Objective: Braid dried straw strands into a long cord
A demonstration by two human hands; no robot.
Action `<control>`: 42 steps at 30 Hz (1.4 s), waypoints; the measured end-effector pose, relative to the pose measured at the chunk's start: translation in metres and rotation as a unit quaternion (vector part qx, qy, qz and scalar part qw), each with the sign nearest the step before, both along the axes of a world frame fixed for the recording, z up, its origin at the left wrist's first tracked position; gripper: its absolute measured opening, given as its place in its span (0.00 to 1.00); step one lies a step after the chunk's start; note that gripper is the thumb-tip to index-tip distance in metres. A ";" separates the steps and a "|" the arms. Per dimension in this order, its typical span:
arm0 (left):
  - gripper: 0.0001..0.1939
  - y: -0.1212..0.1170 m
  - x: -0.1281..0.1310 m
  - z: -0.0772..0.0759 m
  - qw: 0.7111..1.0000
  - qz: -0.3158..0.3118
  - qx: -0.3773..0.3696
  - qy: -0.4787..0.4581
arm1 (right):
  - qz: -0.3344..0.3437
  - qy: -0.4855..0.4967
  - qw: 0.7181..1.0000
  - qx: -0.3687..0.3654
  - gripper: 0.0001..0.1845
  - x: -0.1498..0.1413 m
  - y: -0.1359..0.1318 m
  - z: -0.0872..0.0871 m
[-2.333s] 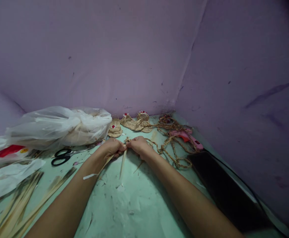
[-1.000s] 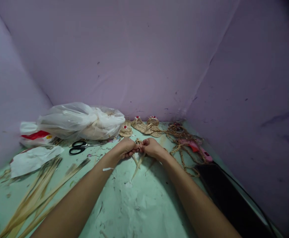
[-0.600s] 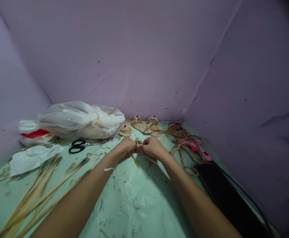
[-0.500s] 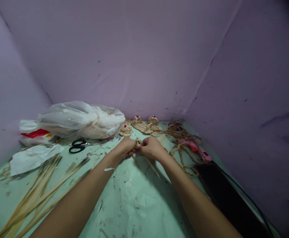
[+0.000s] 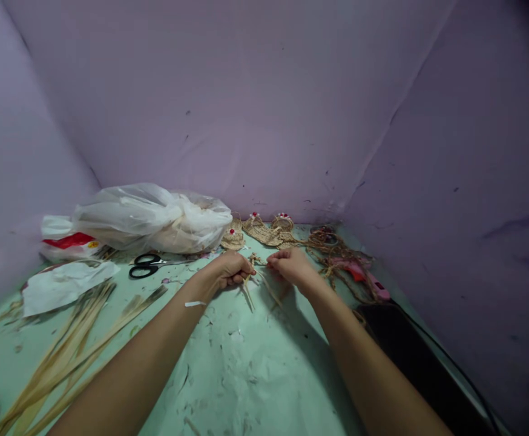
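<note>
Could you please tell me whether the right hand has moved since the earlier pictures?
Yes, the right hand has moved to the right, judged against the beaded woven pieces; its fingertips, earlier at the left hand, are now apart from it.

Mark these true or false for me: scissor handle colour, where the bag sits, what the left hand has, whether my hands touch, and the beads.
The scissors have black handles. True.
The bag lies right of the rope. False: it lies left of it.
The left hand grips fibre. True.
The left hand touches the right hand. False: a gap parts them.
The woven pieces bear blue beads. False: red ones show.
</note>
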State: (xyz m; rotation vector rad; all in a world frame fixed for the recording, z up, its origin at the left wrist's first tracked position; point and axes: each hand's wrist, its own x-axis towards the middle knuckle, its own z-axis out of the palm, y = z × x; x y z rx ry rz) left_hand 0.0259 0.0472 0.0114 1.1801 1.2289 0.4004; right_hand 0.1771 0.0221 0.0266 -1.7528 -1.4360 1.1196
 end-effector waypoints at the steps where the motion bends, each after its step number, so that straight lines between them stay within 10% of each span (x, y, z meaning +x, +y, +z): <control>1: 0.01 0.001 -0.001 -0.001 1.000 -0.004 -0.004 0.005 | -0.006 0.075 0.996 -0.041 0.05 -0.004 -0.001 0.000; 4: 0.04 0.001 -0.001 -0.001 1.000 -0.008 -0.001 0.013 | 0.018 0.199 0.973 -0.118 0.06 -0.020 -0.003 -0.002; 15: 0.03 -0.003 -0.001 0.009 0.983 -0.021 0.078 0.164 | 0.009 0.171 0.982 -0.083 0.07 -0.021 0.009 -0.022; 30: 0.10 -0.002 0.000 0.008 0.995 0.048 -0.001 0.093 | -0.002 0.118 0.992 -0.031 0.04 -0.022 0.009 -0.030; 42: 0.10 -0.006 0.010 0.008 0.989 0.074 0.083 0.098 | 0.043 0.141 0.986 -0.078 0.10 -0.019 0.006 -0.018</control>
